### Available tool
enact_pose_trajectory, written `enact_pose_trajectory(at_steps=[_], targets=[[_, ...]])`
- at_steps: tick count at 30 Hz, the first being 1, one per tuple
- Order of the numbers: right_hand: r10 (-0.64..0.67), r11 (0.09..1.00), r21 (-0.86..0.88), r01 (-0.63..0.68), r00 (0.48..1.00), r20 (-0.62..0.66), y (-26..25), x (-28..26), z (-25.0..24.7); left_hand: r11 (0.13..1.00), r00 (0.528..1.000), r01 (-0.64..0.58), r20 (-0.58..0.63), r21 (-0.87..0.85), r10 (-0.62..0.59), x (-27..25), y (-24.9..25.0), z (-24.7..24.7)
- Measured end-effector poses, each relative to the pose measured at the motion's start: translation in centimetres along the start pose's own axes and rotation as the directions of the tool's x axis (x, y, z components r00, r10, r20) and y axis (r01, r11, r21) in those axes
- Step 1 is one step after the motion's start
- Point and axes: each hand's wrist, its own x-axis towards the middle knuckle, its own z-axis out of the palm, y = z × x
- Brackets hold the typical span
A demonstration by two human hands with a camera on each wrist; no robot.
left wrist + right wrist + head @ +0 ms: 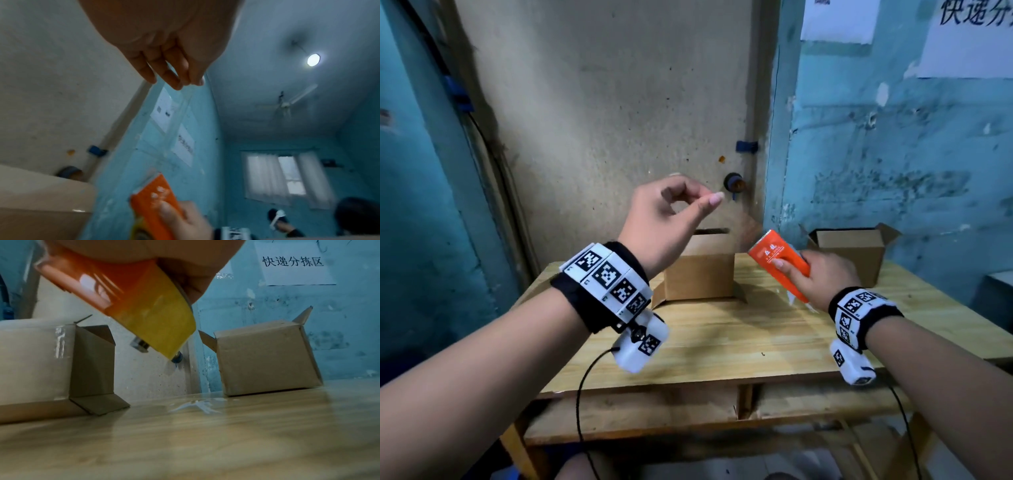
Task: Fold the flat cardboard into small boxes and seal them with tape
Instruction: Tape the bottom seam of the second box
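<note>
The left hand (667, 219) is pinching the free end of a clear tape strip (176, 123) above the middle box (700, 270). The right hand (822, 274), just right of that box, is gripping the orange tape dispenser (779, 262). That box's flaps are splaying, apparently awaiting sealing; a second box (856, 251), farther right, is folded with flaps up.

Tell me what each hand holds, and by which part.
Right hand grips the orange tape dispenser round its rear body. Left hand pinches the free end of the clear tape strip between thumb and fingertips.
</note>
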Motion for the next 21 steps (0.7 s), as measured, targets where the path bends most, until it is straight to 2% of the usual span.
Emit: enact_pose_trajectory(at_steps=[3, 6, 7, 12, 14, 16, 18, 20, 21], targets=[[0.072, 0.997, 0.004, -0.072, 0.997, -0.022, -0.7, 0.3, -0.2, 0.997, 0.993, -0.061, 0.102, -0.036, 0.065, -1.0, 1.9, 1.7], [0.128, 0.992, -0.021, -0.128, 0.992, -0.003, -2.7, 1.4, -0.6, 0.985, 0.964, -0.173, 0.207, 0.025, 0.164, -1.6, 2.3, 3.1], [0.137, 0.99, -0.027, -0.136, 0.991, 0.001, -3.2, 1.7, -0.7, 0.984, 0.96, -0.175, 0.227, 0.044, 0.161, -1.6, 2.0, 3.3], [0.141, 0.985, -0.101, -0.141, 0.99, -0.005, -4.9, 2.6, -1.6, 0.995, 0.959, -0.09, 0.274, 0.052, 0.073, -2.1, 0.5, 2.8], [0.18, 0.979, -0.1, -0.177, 0.983, 0.022, -5.6, 2.8, -2.0, 1.0, 0.967, 0.025, 0.253, -0.006, -0.023, -2.3, 0.4, 2.5], [0.295, 0.955, -0.021, -0.295, 0.947, 0.124, -4.5, 3.2, -1.2, 0.976, 0.971, 0.128, 0.221, -0.176, -0.088, -2.8, 1.3, 1.9], [0.399, 0.902, 0.053, -0.429, 0.873, 0.281, -2.4, 2.6, -0.6, 0.95, 0.969, 0.114, 0.243, -0.29, -0.042, -2.8, 2.9, 1.2], [0.415, 0.9, 0.004, -0.437, 0.858, 0.303, -1.3, 1.5, 0.3, 0.939, 0.963, 0.117, 0.269, -0.325, -0.027, -1.8, 3.9, 0.1], [0.395, 0.915, -0.049, -0.401, 0.863, 0.314, -1.2, 1.0, 0.7, 0.928, 0.961, 0.159, 0.27, -0.336, -0.067, -0.9, 3.7, -0.5]])
